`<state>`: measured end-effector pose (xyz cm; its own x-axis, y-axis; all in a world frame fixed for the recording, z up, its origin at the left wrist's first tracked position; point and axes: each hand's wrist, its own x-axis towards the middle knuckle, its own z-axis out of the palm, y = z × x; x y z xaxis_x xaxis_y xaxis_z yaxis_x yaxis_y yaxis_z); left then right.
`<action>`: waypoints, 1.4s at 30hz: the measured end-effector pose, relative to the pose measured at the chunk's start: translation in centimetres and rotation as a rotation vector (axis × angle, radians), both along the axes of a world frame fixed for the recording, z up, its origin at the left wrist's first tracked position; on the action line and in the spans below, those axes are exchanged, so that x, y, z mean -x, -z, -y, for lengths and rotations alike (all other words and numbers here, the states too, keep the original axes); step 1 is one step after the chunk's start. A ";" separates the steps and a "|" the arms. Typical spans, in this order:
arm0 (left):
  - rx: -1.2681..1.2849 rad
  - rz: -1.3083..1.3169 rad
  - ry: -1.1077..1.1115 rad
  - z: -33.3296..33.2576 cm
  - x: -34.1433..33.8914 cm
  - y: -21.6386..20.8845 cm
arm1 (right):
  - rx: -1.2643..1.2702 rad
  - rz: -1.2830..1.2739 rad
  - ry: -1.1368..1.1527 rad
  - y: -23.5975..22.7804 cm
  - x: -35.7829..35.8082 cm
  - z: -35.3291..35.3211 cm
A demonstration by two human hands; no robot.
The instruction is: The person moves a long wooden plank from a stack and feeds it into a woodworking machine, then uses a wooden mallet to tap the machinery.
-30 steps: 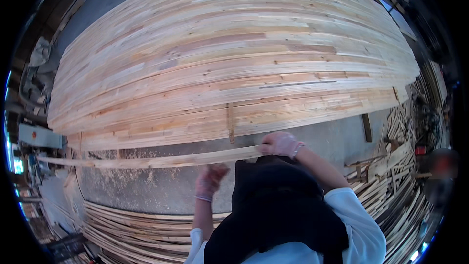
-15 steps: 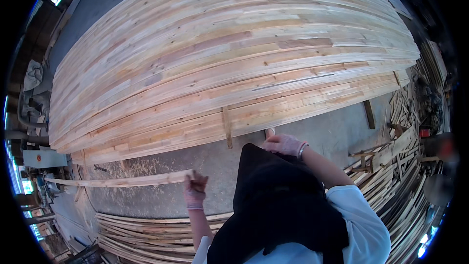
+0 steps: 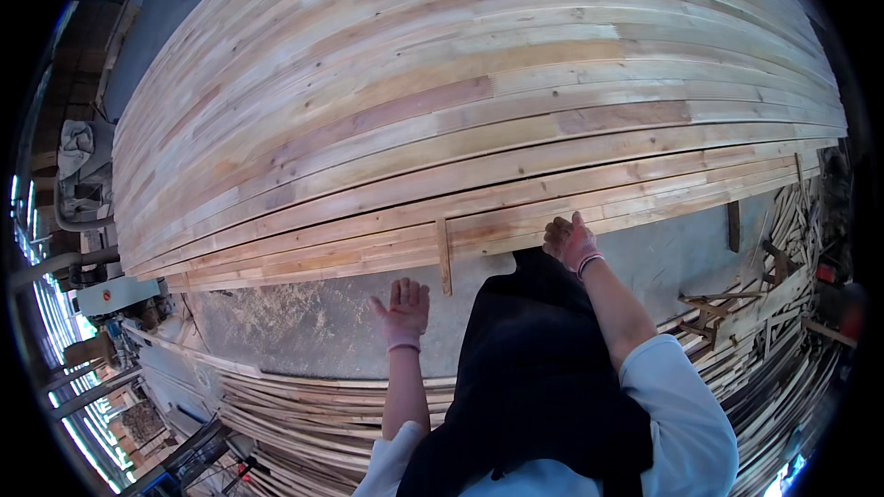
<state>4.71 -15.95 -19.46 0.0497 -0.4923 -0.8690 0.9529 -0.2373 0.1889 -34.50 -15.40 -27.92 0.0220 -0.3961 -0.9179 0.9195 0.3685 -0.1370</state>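
My left hand (image 3: 405, 313), in a pale pink glove, is raised over the floor with its fingers stretched out and nothing in it. My right hand (image 3: 569, 241), also gloved, is at the front edge of a wide layer of long wooden boards (image 3: 387, 166). Its fingers are apart and hold nothing; whether they touch the boards I cannot tell. Between the hands, a short wooden crosspiece (image 3: 445, 258) sticks out past the front edge of the boards. A long pale board (image 3: 198, 348) lies at the lower left, beside the pile of strips.
Long thin wooden strips (image 3: 341, 414) are piled close by on the left and behind my apron. Offcuts (image 3: 783, 258) are heaped at the right. Sawdust (image 3: 285, 313) covers part of the concrete floor. A machine with a grey box (image 3: 118, 295) stands at the left.
My left hand has let go of the long board, which is now lower at the left, and has opened. My right hand has moved up and right to the boards' edge. The view has shifted.
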 end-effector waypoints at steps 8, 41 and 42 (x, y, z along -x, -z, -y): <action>-0.099 0.030 0.070 8.0 7.6 2.1 | 0.123 -0.448 -0.936 5.5 3.3 1.4; -0.165 0.054 -0.012 18.6 0.5 22.6 | 0.219 -2.231 -2.014 -5.3 -8.6 7.8; -0.157 0.055 -0.008 18.6 0.5 22.6 | 0.232 -2.314 -1.955 -4.5 -8.2 7.4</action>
